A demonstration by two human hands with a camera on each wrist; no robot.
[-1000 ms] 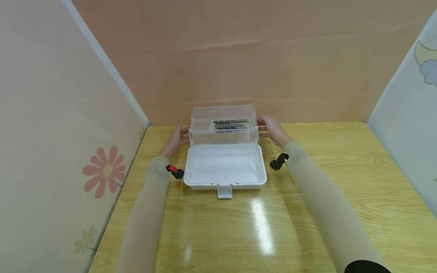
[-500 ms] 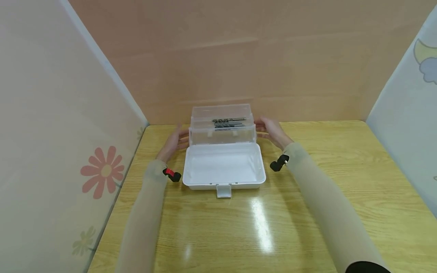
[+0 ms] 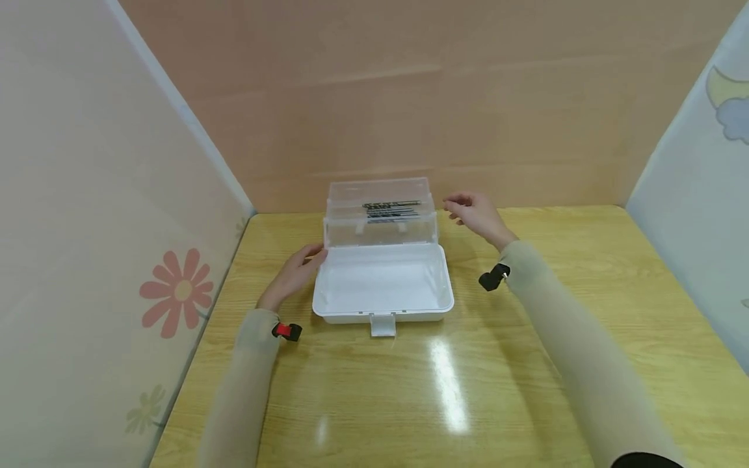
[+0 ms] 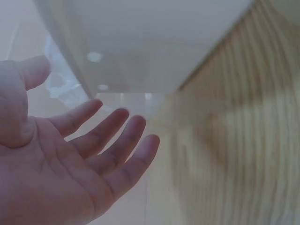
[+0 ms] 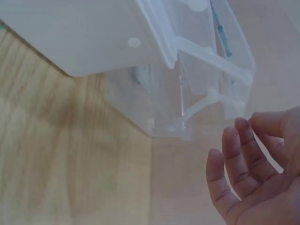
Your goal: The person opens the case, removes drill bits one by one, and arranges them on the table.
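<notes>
An open plastic box stands at the back middle of the wooden table: a white bottom tub (image 3: 383, 286) in front, a clear raised tray (image 3: 380, 218) behind it. Several dark drill bits (image 3: 391, 209) lie in the clear tray. My left hand (image 3: 294, 272) is beside the tub's left wall, fingers straight, fingertips at or just short of the rim. In the left wrist view its palm (image 4: 61, 159) faces the white wall (image 4: 140, 42). My right hand (image 3: 475, 216) hovers right of the clear tray, loosely open and apart from it; its fingers (image 5: 243, 159) show under the clear tray (image 5: 197, 70).
The table (image 3: 526, 364) is walled on three sides: a flower-print panel (image 3: 117, 260) on the left, a plain board (image 3: 409, 97) behind, a printed panel (image 3: 702, 195) on the right. A small latch (image 3: 383, 325) juts from the tub's front edge.
Both hands have come off the sides of the clear tray. The left hand drew back toward me to the tub's left wall; the right hand moved slightly out to the right.
</notes>
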